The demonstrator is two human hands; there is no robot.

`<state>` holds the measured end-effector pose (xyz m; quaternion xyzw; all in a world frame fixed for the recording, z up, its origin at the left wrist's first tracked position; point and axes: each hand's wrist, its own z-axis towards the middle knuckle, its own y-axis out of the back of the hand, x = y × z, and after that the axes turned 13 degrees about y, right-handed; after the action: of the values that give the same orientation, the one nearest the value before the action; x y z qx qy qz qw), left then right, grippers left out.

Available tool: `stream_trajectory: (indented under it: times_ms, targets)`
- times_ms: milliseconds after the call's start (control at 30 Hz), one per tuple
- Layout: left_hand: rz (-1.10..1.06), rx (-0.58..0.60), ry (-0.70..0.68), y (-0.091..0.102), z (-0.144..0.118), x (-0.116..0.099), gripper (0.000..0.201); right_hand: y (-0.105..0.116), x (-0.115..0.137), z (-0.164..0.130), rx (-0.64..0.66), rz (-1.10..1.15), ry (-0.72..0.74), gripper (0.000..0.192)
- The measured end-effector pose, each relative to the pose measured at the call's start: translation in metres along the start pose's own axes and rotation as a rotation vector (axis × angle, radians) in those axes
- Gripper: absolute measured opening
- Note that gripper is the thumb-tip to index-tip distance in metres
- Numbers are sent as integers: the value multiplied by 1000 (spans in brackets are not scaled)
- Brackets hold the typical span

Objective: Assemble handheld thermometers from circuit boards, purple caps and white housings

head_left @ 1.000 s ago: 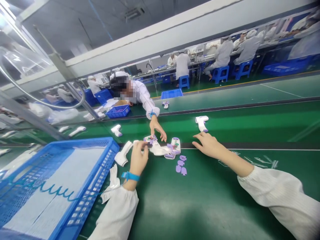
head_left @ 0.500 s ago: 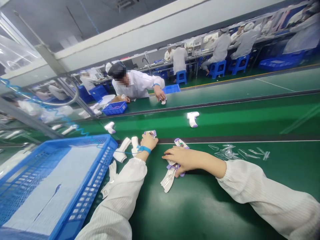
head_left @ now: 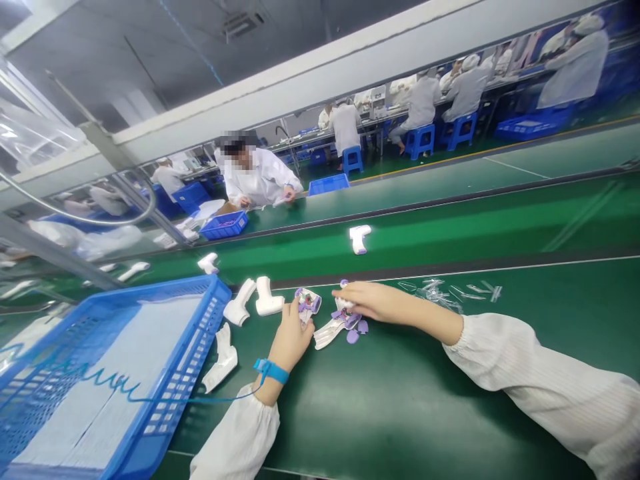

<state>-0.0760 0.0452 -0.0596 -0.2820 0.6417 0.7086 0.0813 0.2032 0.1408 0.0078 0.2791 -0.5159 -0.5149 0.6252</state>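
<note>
My left hand (head_left: 291, 339), with a blue wrist strap (head_left: 271, 371), has thumb and fingers closed around the lower part of a white-and-purple gun-shaped housing half (head_left: 311, 300) with small inner parts showing. My right hand (head_left: 374, 299) reaches over a second housing half (head_left: 330, 331), fingers stretched out to the left; its thumb is hidden. Loose purple pieces (head_left: 353, 335) lie just below that hand. Left of my left hand are several plain white housing shells, one upright shell (head_left: 269, 297) closest and another shell (head_left: 221, 359) nearer the basket.
A blue basket (head_left: 195, 360) lined with white sheets fills the left side, with a coiled blue cord (head_left: 165, 399) across it. Clear plastic pieces (head_left: 435, 291) lie to the right. Beyond, a green belt carries a white gun-shaped unit (head_left: 359, 239). A co-worker (head_left: 257, 175) sits opposite.
My left hand has drawn back toward me with the housing half. My right hand has lifted off the lower parts, uncovering purple pieces. The co-worker's hand has drawn back.
</note>
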Motion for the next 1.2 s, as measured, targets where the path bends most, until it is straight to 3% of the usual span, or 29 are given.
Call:
stream_trajectory:
  times_ms: [100,167,333,433,500,633,733,800,933,1067,1133,1200]
  targets:
    - [22,-48,-11,0,-13,6,61,29,4,-31,-247,-30,-40,47]
    - [45,-89,-10,1,-18,4,59,52,6,-69,-376,-114,-93,47]
    - [120,-30,-96,-7,-30,-17,50,91,23,-221,-446,-489,-449,40]
    - [153,-7,-104,-15,-35,-31,45,89,54,-313,-515,-610,-623,37]
    - [153,12,-103,-19,-35,-36,36,79,75,-360,-553,-677,-722,38]
    - [87,48,-66,-16,-31,-39,20,56,102,-406,-645,-601,-850,35]
    - [-18,66,-7,-10,-34,-40,22,43,114,-400,-800,-480,-907,26]
    - [-113,85,7,-10,-46,-46,27,32,123,-374,-864,-445,-947,24]
    - [-308,258,-56,-33,-88,-77,30,-14,143,-270,-826,-245,-970,35]
    - [-601,553,-143,-69,-125,-115,31,-69,154,-146,-705,189,-719,46]
    - [-716,632,-170,-79,-130,-128,32,-81,153,-107,-730,279,-727,41]
    - [-734,687,-200,-80,-123,-131,32,-75,145,-92,-768,319,-770,35]
